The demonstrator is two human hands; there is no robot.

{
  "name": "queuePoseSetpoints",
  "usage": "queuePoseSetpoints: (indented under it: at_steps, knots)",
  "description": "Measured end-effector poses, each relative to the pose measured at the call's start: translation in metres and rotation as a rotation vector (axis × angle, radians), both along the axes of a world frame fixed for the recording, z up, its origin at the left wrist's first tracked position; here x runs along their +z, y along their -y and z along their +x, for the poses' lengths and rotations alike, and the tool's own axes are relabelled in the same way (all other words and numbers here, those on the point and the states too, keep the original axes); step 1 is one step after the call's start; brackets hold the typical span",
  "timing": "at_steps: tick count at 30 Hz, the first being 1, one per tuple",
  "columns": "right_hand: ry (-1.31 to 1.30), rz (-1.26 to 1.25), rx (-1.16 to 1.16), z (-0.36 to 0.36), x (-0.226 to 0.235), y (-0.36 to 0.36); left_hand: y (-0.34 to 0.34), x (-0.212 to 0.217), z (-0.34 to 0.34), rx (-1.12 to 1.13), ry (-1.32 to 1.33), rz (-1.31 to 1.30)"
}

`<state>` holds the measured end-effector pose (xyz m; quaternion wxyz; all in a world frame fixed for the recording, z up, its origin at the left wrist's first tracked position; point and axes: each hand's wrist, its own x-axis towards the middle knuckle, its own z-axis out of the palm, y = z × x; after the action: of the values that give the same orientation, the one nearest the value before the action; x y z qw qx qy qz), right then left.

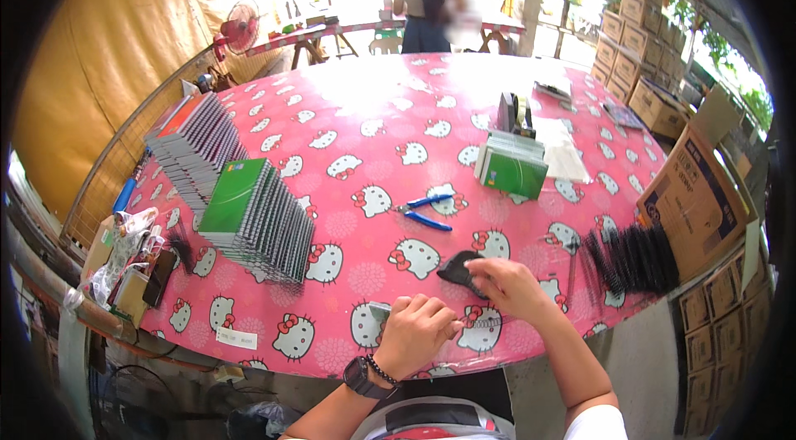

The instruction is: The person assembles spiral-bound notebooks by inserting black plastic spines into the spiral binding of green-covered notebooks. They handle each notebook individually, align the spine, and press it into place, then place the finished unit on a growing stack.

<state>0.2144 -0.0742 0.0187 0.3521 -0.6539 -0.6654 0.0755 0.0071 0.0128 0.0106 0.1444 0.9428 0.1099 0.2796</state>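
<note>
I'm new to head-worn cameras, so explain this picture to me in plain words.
There is no machine: a person works bare-handed, seen from a fisheye camera on their head, so straight edges bend. The left hand curls around something mostly hidden, with a wire spiral near its fingertips. The right hand appears to touch a black object; its exact kind is unclear. On the pink cat-patterned tablecloth lie blue-handled pliers, stacked spiral notebooks, and black binding coils beside a cardboard box.
</note>
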Motion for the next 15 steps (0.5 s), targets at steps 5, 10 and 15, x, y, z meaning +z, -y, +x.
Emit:
queuePoseSetpoints:
  at_steps: [5,10,15]
  knots:
    - [0.274,-0.013,0.211,0.032,-0.034,-0.031,-0.002,0.005,0.002,-0.045,0.000,-0.061]
    - [0.243,-0.231,0.179,0.029,-0.012,-0.021,-0.003,0.001,-0.007,-0.073,-0.007,-0.084]
    - [0.211,-0.132,0.162,0.016,-0.039,-0.031,-0.001,-0.001,-0.010,-0.119,-0.007,-0.149]
